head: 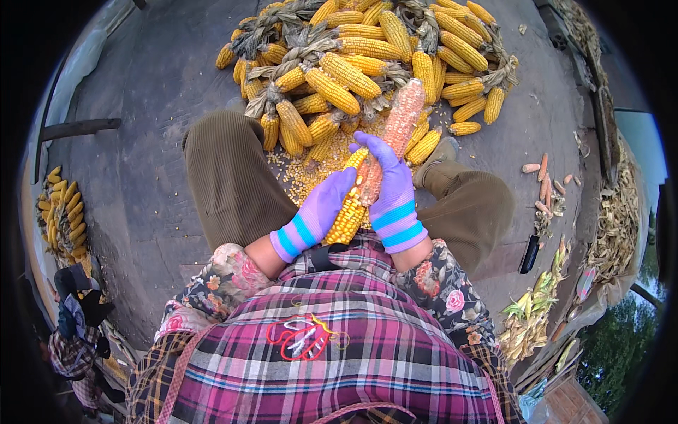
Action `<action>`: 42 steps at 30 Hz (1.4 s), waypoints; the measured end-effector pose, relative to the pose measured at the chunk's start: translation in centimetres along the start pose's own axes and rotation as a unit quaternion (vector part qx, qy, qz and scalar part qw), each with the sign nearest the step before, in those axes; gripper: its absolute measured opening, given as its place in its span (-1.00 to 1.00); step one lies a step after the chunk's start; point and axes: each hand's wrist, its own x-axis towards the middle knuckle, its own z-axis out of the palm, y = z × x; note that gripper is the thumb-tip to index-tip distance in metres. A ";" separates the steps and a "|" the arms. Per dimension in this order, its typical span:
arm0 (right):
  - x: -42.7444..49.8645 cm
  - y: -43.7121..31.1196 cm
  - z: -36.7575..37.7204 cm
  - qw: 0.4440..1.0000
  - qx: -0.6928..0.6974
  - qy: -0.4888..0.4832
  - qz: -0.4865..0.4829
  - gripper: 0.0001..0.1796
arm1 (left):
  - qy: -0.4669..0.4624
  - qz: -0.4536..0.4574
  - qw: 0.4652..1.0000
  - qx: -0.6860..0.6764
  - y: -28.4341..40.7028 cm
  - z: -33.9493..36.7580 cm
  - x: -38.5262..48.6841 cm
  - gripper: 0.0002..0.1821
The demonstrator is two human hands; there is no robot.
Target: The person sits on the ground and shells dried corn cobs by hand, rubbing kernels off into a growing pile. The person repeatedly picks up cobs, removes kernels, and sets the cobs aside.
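Note:
My left hand (319, 209), in a purple glove with blue bands, is closed around a partly shelled yellow corn ear (345, 218). A bare reddish corn cob (403, 119) is gripped by my right hand (391, 185), gloved alike, and lies slanted against the ear. Some kernels are gone from the ear where the two meet. Below and beyond my hands, loose corn kernels (296, 177) are spread between my knees. A large heap of yellow corn ears (349, 74), tied by braided dry husks, lies just past them.
Several bare cobs (544, 183) lie on the floor at right, near a black oblong object (529, 254) and corn husks (529, 323). Another corn heap (66, 212) is at far left, with another person (74, 339) below it. A dark bar (82, 129) juts in at left.

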 end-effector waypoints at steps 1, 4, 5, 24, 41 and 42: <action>0.0 -0.5 -0.8 0.998 0.036 -0.045 0.017 -0.59 | -0.024 -0.088 0.984 -0.152 2.3 0.7 -0.5 -0.46; -0.1 -0.9 -1.8 0.993 0.064 -0.101 0.020 -0.57 | -0.050 -0.242 0.924 -0.294 5.2 1.6 -1.4 -0.23; -0.5 -1.0 -1.8 0.994 0.046 -0.096 0.005 -0.57 | -0.055 -0.258 0.920 -0.290 5.1 1.7 -1.4 -0.21; -3.2 -0.4 -0.3 0.706 -0.592 -0.125 -0.369 -0.52 | 0.028 -0.078 0.992 -0.094 -0.6 1.0 -1.0 -0.55; -0.9 1.5 -2.1 0.882 -0.446 -0.018 -0.154 -0.57 | 0.065 -0.168 0.980 -0.088 -3.4 1.0 -0.7 -0.45; 0.1 2.1 -3.3 0.896 -0.428 -0.027 -0.115 -0.53 | 0.059 -0.176 0.979 -0.084 -4.0 0.9 -0.5 -0.40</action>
